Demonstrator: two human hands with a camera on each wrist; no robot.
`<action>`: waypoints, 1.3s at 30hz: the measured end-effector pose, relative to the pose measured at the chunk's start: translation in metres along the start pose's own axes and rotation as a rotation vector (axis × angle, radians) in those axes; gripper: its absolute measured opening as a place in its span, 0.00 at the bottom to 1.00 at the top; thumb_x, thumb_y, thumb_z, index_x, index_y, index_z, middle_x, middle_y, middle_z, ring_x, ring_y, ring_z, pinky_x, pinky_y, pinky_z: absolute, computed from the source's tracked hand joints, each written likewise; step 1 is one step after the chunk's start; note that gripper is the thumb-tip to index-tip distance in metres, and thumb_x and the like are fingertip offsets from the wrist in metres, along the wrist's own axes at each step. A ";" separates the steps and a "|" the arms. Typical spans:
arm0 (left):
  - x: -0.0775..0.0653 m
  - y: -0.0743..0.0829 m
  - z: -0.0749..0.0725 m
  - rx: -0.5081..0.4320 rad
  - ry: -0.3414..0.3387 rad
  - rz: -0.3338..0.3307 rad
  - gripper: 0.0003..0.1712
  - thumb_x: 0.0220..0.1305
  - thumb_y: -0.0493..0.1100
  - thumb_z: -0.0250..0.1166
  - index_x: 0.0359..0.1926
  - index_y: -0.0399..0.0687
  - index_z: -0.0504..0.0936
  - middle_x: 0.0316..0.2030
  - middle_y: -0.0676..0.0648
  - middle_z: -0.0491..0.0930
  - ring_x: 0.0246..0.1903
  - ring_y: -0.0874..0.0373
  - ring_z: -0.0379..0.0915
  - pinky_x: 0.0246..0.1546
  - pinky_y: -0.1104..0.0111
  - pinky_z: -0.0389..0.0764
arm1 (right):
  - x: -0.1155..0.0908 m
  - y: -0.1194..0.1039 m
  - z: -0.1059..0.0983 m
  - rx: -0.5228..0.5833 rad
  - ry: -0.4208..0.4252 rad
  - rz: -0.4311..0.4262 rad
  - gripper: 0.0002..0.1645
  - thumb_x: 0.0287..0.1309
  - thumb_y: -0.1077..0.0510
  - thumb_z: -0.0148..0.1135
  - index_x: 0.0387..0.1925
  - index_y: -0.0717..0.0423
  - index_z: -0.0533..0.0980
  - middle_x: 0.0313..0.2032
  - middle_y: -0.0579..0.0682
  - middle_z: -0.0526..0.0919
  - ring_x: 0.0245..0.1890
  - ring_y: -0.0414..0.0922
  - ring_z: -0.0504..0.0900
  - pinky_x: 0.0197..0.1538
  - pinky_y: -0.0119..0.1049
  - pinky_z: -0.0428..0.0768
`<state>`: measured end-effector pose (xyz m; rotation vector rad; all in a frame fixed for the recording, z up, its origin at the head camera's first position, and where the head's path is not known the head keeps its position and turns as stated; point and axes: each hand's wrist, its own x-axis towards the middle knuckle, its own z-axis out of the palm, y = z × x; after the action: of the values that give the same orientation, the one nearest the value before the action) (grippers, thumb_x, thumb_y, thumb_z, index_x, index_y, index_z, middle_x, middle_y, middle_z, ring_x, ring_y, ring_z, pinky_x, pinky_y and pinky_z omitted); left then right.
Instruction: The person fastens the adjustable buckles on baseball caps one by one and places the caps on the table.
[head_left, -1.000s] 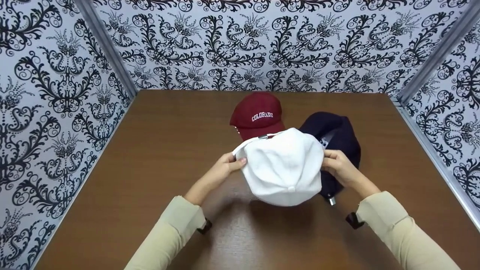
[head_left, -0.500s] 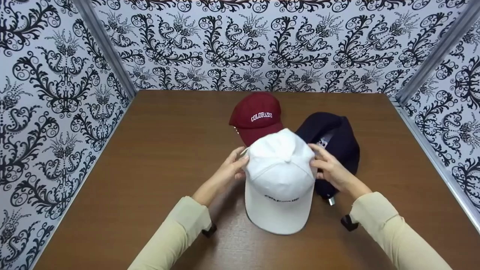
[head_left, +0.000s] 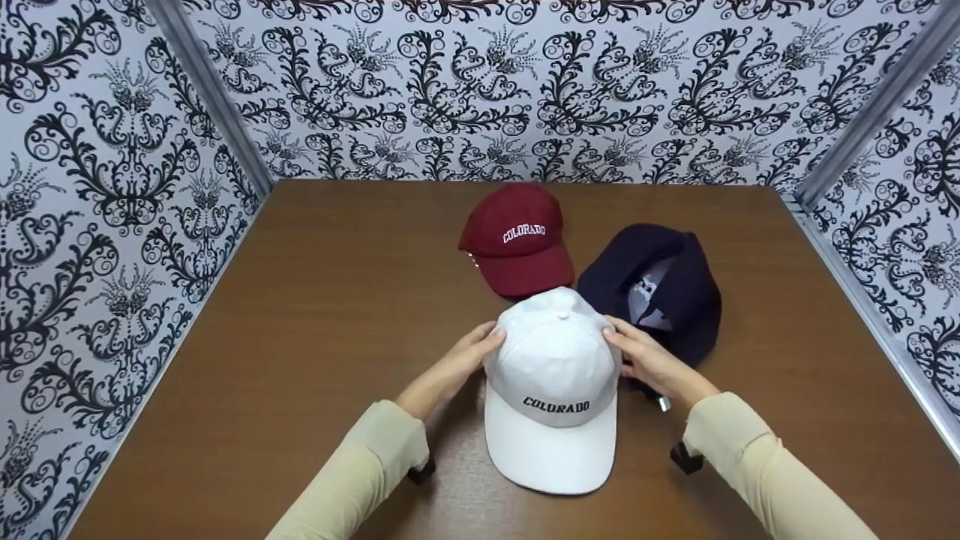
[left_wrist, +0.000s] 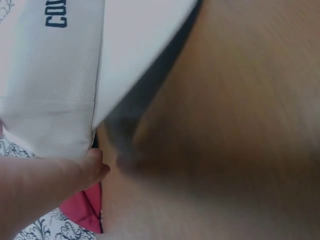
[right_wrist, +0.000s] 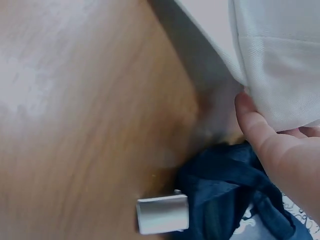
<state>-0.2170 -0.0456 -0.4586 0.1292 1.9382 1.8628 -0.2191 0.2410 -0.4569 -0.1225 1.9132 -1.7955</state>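
Note:
A white baseball cap with dark COLORADO lettering sits crown up, its brim towards me, just above or on the table; I cannot tell which. My left hand grips its left side, and in the left wrist view a fingertip lies at the cap's lower edge. On the opposite side my right hand holds the cap, a digit along its rim in the right wrist view. Other fingers are hidden by the cap. Behind it stands a red COLORADO cap.
A dark navy cap lies on its side at the right, its inside partly showing, with a metal strap buckle close to my right hand. The brown wooden table is walled by patterned panels at the back and sides.
The white cap has turned from crown towards me to upright, so its brim and lettering show. Both hands have come down and nearer with it. The red and navy caps stay put.

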 end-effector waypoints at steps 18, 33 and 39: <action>-0.002 0.020 -0.001 0.112 0.041 0.032 0.41 0.61 0.50 0.53 0.67 0.43 0.44 0.67 0.41 0.47 0.66 0.46 0.43 0.64 0.54 0.47 | 0.001 -0.021 0.001 -0.135 0.018 -0.101 0.38 0.61 0.49 0.46 0.66 0.58 0.46 0.67 0.60 0.43 0.67 0.56 0.42 0.64 0.57 0.43; -0.001 0.019 -0.003 0.310 -0.127 0.044 0.49 0.49 0.43 0.66 0.66 0.40 0.46 0.66 0.40 0.49 0.66 0.49 0.42 0.65 0.58 0.47 | 0.016 -0.051 0.024 -0.489 0.006 -0.245 0.30 0.54 0.51 0.57 0.57 0.61 0.65 0.59 0.59 0.66 0.63 0.55 0.56 0.61 0.52 0.58; 0.000 0.012 0.002 0.348 -0.134 0.040 0.53 0.45 0.43 0.69 0.67 0.44 0.45 0.66 0.41 0.49 0.65 0.50 0.43 0.64 0.58 0.47 | 0.019 -0.046 0.028 -0.517 0.003 -0.250 0.29 0.54 0.54 0.57 0.56 0.63 0.66 0.56 0.60 0.69 0.58 0.55 0.65 0.57 0.48 0.65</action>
<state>-0.2190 -0.0431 -0.4469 0.3927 2.1585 1.4818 -0.2363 0.2021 -0.4190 -0.5574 2.4095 -1.3960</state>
